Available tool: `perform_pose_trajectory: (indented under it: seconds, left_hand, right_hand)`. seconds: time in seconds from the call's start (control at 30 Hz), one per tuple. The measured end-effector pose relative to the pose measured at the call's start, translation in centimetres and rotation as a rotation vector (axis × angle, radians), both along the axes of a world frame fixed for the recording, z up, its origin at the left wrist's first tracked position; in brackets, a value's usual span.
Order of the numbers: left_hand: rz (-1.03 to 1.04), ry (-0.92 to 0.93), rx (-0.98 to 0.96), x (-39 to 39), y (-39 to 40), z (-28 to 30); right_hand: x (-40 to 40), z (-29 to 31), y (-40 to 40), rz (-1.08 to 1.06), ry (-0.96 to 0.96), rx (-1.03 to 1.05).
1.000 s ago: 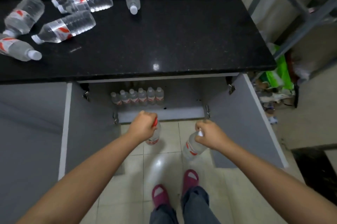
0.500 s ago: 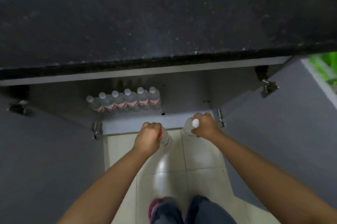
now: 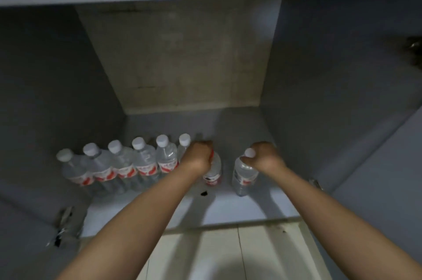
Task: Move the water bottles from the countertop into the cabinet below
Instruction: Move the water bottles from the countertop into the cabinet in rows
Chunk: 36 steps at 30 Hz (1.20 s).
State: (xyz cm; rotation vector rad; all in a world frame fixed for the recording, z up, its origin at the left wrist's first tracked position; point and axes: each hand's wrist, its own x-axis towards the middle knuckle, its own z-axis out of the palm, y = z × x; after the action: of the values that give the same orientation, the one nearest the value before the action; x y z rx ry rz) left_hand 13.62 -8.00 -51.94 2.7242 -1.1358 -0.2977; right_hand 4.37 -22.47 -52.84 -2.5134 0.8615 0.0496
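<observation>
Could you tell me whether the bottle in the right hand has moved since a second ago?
Yes. The right hand's bottle was out over the floor tiles; now it stands inside the cabinet, on the cabinet floor, past its front edge.

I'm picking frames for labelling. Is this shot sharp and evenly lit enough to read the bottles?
Head view: dim and soft throughout, so the label print on the row of bottles is unreadable; the cabinet sides fall into shadow, both arms cast shadows on its floor, and wide-angle bending shows at the edges.
</observation>
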Motion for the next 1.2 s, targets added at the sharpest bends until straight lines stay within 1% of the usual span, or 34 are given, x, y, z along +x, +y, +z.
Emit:
perform_pose_trajectory:
  seconds: [0.1,0.23,0.47,0.67,0.87,1.03,1.13,1.2]
  left_hand:
    - [-0.011,-0.043,-0.021,1.8,-1.1,-0.2]
    - [-0.051,-0.060,0.000,3.3,-1.9,-0.6]
    - [-0.042,-0.060,0.102,4.1,-2.8,-1.4]
    - [-0.029,-0.062,0.108,4.3,-3.4,-1.9]
    - [-0.029,-0.097,0.160,4.6,-3.7,-2.5]
    - [-0.020,-0.121,0.209,4.2,-3.7,-2.8]
    - [-0.026,-0.087,0.165,3.9,-3.4,-3.1]
    - [-0.007,-0.013,0.097,3.8,-3.0,-3.0]
  right_hand:
    - [1.3,-0.1,-0.1,-0.028,0.015,-0.047]
    - [2.6,-0.5,-0.1,0.007,0.066,-0.107]
    - [4.5,-0.7,0.6,0.024,0.010,-0.043]
    - [5.9,-1.1,0.8,0.001,-0.037,-0.030]
    - [7.2,-1.2,1.0,-0.017,-0.046,0.007]
    - [6.8,-1.3,0.8,-0.093,-0.073,0.007]
    - [6.6,-1.5,1.0,-0.117,-0.081,0.001]
    - [6.7,-1.6,1.2,-0.111,-0.082,0.006]
